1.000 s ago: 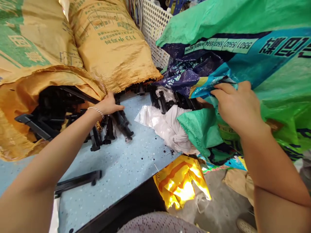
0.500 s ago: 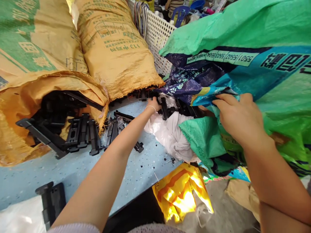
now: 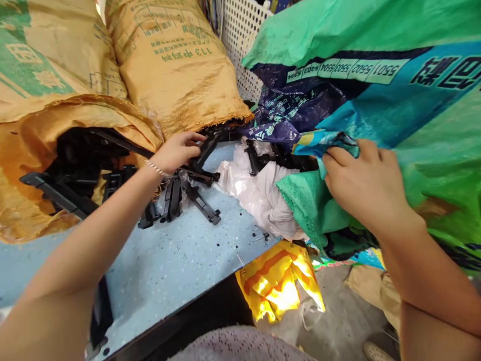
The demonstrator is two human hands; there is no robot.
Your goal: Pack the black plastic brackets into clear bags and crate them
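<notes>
My left hand (image 3: 179, 153) has its thumb and fingers closed on the end of a long black plastic part (image 3: 211, 146), in front of the middle yellow woven sack (image 3: 184, 85). Under that hand, more black plastic parts (image 3: 203, 203) lie loose on the blue speckled tabletop (image 3: 176, 265). My right hand (image 3: 366, 185) grips the folded rim of a green and blue woven bag (image 3: 379, 115), keeping its mouth raised. Inside that mouth, black parts (image 3: 256, 158) show beside crumpled whitish plastic film (image 3: 263, 200).
At the left, an open yellow sack (image 3: 22, 150) spills black parts. Behind stands a white perforated basket (image 3: 240, 45). A bright yellow bag (image 3: 280, 286) hangs by the table's front edge, above the grey floor (image 3: 338, 311). Small black bits dot the tabletop.
My left hand has moved left from the green bag's mouth to the front of the middle sack, with a black part at its fingers. My right hand keeps its grip on the bag.
</notes>
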